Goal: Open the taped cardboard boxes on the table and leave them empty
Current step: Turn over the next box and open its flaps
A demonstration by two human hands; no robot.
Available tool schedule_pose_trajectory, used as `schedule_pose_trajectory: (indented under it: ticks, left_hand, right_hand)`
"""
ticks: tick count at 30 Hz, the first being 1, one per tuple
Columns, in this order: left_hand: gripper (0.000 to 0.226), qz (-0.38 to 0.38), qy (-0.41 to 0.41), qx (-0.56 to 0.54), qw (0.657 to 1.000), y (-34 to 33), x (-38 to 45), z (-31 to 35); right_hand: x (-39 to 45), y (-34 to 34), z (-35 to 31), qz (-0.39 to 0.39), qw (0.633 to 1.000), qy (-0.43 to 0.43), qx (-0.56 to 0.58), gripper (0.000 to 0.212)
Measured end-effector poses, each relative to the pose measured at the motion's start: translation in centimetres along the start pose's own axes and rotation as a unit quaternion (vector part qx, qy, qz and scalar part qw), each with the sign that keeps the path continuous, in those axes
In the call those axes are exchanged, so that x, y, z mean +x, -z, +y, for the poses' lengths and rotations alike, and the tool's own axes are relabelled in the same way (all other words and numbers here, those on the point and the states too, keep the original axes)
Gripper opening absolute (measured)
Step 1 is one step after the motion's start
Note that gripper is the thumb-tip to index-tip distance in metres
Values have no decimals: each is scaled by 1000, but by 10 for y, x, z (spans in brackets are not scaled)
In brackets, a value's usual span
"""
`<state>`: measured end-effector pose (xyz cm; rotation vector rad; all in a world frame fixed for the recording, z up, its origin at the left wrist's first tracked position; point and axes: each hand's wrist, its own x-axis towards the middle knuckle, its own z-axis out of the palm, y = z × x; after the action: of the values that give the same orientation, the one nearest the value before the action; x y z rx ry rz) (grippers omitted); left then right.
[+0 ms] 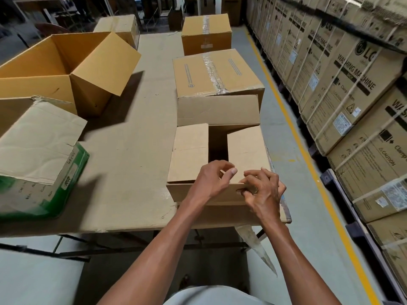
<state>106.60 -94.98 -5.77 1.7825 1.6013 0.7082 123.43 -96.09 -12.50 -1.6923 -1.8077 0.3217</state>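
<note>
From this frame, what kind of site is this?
Likely a warehouse or stockroom: stacked washing machine cartons along the right wall, a yellow floor line, and a work table with taped boxes.

Six cardboard boxes sit on the counter (132, 150): three opened ones, namely the near box (220, 155), the green-sided box (44, 168) and the yellow box (66, 69), and three closed ones, two with clear tape visible (217, 73) (206, 33) and one at the far left (119, 26). Two hands (212, 179) (263, 190) are in view.

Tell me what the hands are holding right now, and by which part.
Both hands, left and right, grip the near flap of the open cardboard box at its front edge, fingers curled over it.
</note>
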Motion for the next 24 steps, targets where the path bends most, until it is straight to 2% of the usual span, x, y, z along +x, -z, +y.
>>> schedule_pose_trajectory:
  ticks: [3, 5, 11, 13, 15, 20, 24]
  left_hand:
    - [43, -79, 53, -3, 995, -4, 8, 8]
    - [53, -105, 65, 18, 992, -7, 8, 11]
    - [81, 34, 5, 142, 989, 15, 5, 22]
    - [95, 60, 12, 203, 977, 34, 9, 7]
    - [109, 55, 51, 235, 969, 52, 9, -13]
    - [131, 8, 167, 215, 962, 77, -5, -56]
    - [135, -60, 183, 144, 971, 73, -16, -80]
  right_hand:
    - [-2, 1, -2, 0, 1000, -5, 5, 27]
    - [-2, 1, -2, -7, 1000, -14, 11, 29]
    - [-4, 1, -1, -11, 1000, -23, 15, 29]
    - [-4, 1, -2, -9, 999, -23, 20, 29]
    - [-4, 1, -3, -8, 999, -27, 28, 28]
    - [-3, 2, -3, -7, 999, -25, 39, 29]
    - [-4, 2, -6, -9, 999, -30, 36, 30]
